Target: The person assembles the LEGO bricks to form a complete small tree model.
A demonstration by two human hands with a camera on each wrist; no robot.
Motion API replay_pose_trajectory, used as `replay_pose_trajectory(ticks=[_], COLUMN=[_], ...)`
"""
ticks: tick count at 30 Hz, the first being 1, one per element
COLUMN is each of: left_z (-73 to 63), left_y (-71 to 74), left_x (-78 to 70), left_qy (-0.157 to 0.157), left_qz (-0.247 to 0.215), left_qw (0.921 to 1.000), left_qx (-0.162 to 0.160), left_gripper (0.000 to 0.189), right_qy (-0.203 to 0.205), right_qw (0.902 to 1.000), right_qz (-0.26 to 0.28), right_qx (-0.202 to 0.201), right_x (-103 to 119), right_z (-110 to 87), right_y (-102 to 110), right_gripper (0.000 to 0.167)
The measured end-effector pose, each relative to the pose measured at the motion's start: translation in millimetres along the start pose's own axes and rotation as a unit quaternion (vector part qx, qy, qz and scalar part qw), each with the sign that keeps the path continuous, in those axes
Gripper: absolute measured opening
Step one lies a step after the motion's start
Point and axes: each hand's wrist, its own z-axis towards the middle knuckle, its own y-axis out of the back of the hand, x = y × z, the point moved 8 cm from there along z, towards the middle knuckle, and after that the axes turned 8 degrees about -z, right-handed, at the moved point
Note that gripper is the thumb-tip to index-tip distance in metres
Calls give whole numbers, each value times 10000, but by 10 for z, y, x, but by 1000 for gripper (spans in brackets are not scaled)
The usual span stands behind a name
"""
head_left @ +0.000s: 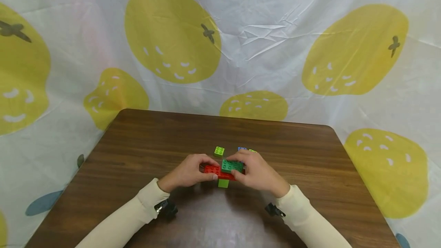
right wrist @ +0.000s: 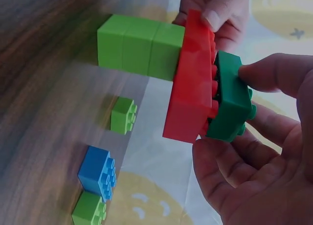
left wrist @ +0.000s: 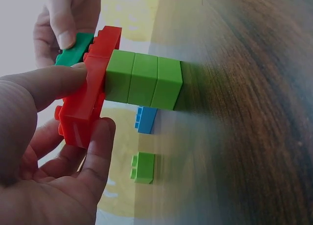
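1. Left sleeve [head_left: 122, 223]: cream, long, plain; cuff [head_left: 151, 194] creased, well behind the left fingers [left wrist: 100, 151].
2. Left wrist camera [head_left: 169, 209]: small, black, blocky; shiny pale patch beside it, on the side away from the fingers.
3. Right sleeve [head_left: 314, 223]: matching cream; cuff [head_left: 288, 201] wrinkled, well behind the right fingers [right wrist: 210, 161].
4. Right wrist camera [head_left: 271, 209]: also black, just beside its cuff.

Red piece [head_left: 211, 169] partly hidden by hands [head_left: 258, 172], blue brick [head_left: 242, 148] too, sleeves [head_left: 118, 221] cut off below
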Motion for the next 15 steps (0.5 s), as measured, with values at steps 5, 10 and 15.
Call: replay_pose_trajectory(ticks=[5,10,15], left_z=[-7,4,5], left_y=[-1,-7,-11], left_x=[7,4,-4], left_qy=[39,67,107], left_qz=[20,32,-21], left_qw=[10000,10000,9999], left_qx=[26,59,82], left_gripper=[32,33,32], right_qy=[169,111,21], right_qw=[9998,9999,10000], right_qz=[-68,-85,-90], right_qx=[-49,-61,-19], right_x=[65,82,75], right_z=[-15,4,38], right_y=[-31,-33,-44], right_gripper=[36,29,23])
